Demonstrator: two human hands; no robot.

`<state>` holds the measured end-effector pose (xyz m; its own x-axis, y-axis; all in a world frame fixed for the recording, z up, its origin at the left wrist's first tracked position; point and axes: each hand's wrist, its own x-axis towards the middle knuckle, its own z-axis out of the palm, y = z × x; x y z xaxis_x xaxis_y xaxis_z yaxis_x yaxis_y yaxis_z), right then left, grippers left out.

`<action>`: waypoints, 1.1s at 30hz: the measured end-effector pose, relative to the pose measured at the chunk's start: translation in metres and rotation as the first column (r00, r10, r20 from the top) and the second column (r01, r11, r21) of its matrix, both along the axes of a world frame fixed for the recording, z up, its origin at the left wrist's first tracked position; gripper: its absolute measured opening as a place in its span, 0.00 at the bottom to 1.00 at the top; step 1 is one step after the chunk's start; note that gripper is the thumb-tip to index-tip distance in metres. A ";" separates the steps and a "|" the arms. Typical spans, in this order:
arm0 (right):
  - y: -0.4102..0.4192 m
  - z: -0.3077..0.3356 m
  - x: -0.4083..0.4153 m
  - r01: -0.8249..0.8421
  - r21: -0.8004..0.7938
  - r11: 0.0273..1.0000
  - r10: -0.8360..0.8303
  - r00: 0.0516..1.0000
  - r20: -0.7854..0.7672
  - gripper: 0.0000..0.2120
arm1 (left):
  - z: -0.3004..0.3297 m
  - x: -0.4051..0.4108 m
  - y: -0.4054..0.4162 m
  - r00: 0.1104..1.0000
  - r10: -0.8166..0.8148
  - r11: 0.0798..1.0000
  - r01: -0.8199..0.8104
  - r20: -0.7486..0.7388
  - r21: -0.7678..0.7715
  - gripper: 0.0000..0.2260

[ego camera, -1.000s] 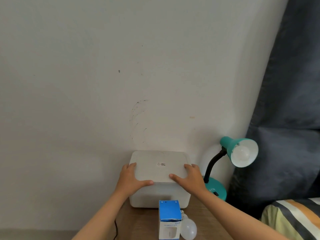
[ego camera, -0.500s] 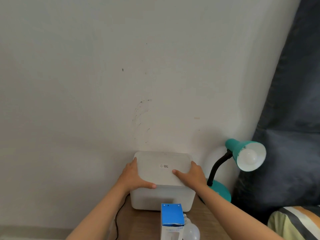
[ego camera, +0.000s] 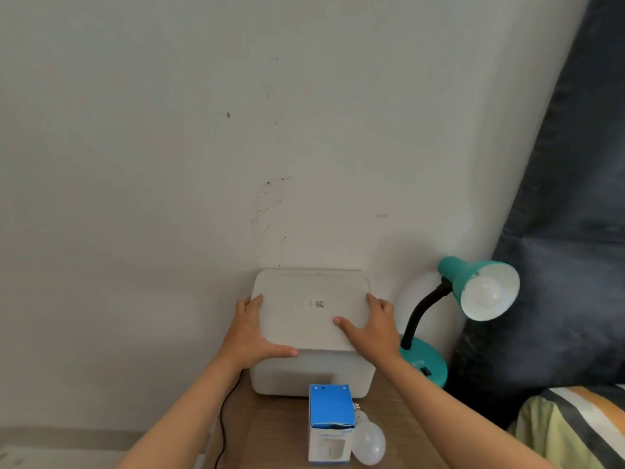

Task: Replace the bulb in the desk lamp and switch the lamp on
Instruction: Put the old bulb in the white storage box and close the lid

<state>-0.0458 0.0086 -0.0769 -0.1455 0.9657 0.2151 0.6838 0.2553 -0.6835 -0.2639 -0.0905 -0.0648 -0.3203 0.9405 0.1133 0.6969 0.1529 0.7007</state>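
The small label on the white box's lid (ego camera: 311,309) is too blurred to read, and the box's interior is hidden beneath that lid. The left hand (ego camera: 252,333) and right hand (ego camera: 373,328) grip the lid's side edges, fingers spread over them, thumbs flat on top; since the earlier frames both hands have slid farther back along the lid. The teal desk lamp (ego camera: 473,289) stands just right of the box, a white bulb in its shade. In front of the box on the wooden counter (ego camera: 280,431), a loose bulb (ego camera: 368,443) touches an upright blue bulb carton (ego camera: 330,409).
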 end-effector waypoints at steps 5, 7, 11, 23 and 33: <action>-0.001 -0.001 -0.001 0.008 0.020 1.000 -0.009 1.000 0.012 0.44 | 0.003 0.002 -0.001 1.000 -0.004 1.000 0.004 -0.007 0.022 0.60; -0.002 0.000 -0.001 0.009 0.024 1.000 -0.009 1.000 -0.001 0.43 | 0.006 0.004 -0.003 1.000 -0.013 0.999 0.013 0.007 0.038 0.60; -0.006 0.006 0.002 0.005 0.071 0.997 -0.002 0.999 -0.039 0.43 | 0.013 0.006 -0.008 1.000 -0.003 0.997 0.003 -0.001 0.076 0.62; -0.065 0.037 0.036 -0.029 0.141 0.990 0.031 0.999 -0.011 0.42 | 0.028 0.036 -0.071 1.000 0.006 0.995 -0.003 -0.025 0.103 0.65; -0.187 -0.002 0.127 -0.024 0.101 0.995 0.012 0.993 0.117 0.40 | -0.026 0.128 -0.191 1.000 0.023 0.996 -0.025 0.021 0.080 0.63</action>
